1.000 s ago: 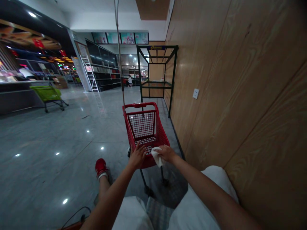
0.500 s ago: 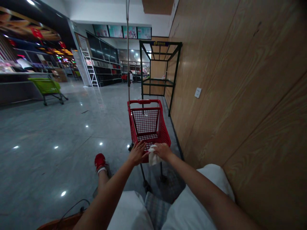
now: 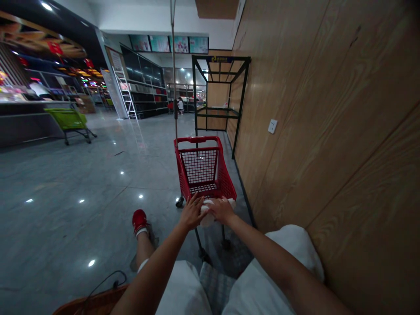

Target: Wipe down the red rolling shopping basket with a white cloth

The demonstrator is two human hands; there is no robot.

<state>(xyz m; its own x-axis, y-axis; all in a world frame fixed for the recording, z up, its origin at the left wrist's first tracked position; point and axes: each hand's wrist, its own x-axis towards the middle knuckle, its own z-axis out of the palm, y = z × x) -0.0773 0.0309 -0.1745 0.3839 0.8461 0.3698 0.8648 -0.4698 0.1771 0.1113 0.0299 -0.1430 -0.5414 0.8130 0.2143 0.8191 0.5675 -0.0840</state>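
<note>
A small red shopping cart (image 3: 200, 166) with a grid-like basket stands right in front of me. My left hand (image 3: 193, 212) lies with fingers stretched out on the near rim of its basket. Just to the right, my right hand (image 3: 222, 210) presses a white cloth (image 3: 207, 219) against the same rim, its fingers bent over it. One end of the cloth hangs down between the two hands, and another bit shows beyond the right knuckles. The part under my right palm is hidden.
A tall pole (image 3: 175, 78) rises at the cart's left side. Behind it stands a dark metal rack (image 3: 236, 113) along the wooden wall (image 3: 295, 144). A green cart (image 3: 70, 119) is at the left. An orange basket (image 3: 95, 302) sits by my left leg.
My right hand has turned slightly and flattened on the rim. The cloth now reaches further right along the rim, past the right hand. My left hand stays nearly in place.
</note>
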